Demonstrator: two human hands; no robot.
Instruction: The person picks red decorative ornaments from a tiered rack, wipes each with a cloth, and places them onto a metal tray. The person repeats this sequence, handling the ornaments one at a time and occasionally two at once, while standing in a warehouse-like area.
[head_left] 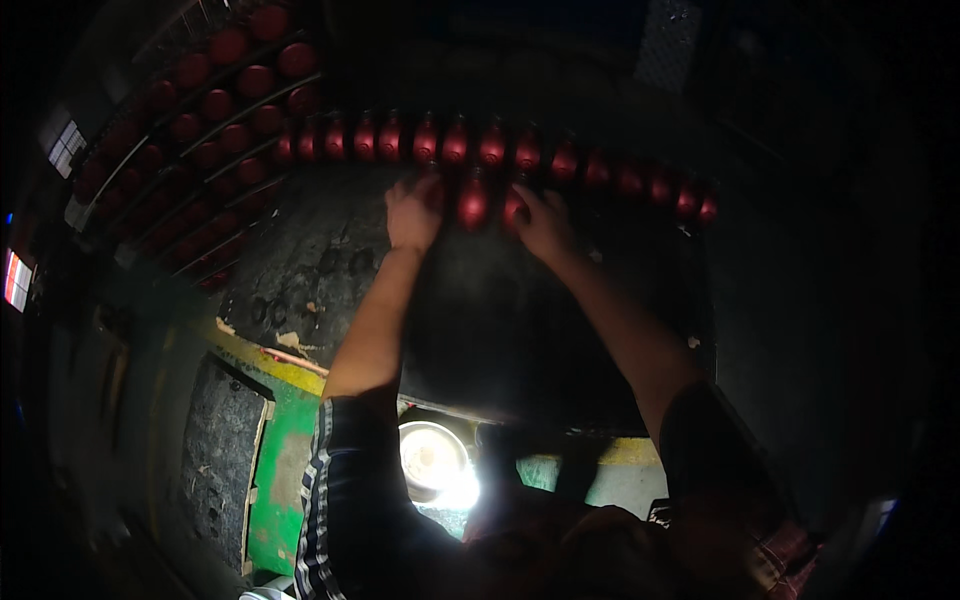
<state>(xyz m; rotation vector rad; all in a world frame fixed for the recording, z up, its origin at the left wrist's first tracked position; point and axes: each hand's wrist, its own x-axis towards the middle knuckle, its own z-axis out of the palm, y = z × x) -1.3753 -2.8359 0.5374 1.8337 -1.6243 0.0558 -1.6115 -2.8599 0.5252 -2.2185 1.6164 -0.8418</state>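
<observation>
In dim light a long row of red bottles [455, 142] runs across a dark conveyor surface [500, 300]. My left hand [413, 212] reaches forward and rests against a red bottle at the near side of the row; its grip is hard to make out. My right hand [540, 222] touches another red bottle [514, 205] beside it. One more red bottle [472, 198] stands between my two hands. Both forearms stretch up from the lower edge.
More red bottles [225, 110] fill curved lanes with metal guide rails at the upper left. A green frame with a yellow edge [285, 440] lies below the conveyor. A bright round lamp [435, 458] glares near my body. Small lit screens [16, 280] glow at the far left.
</observation>
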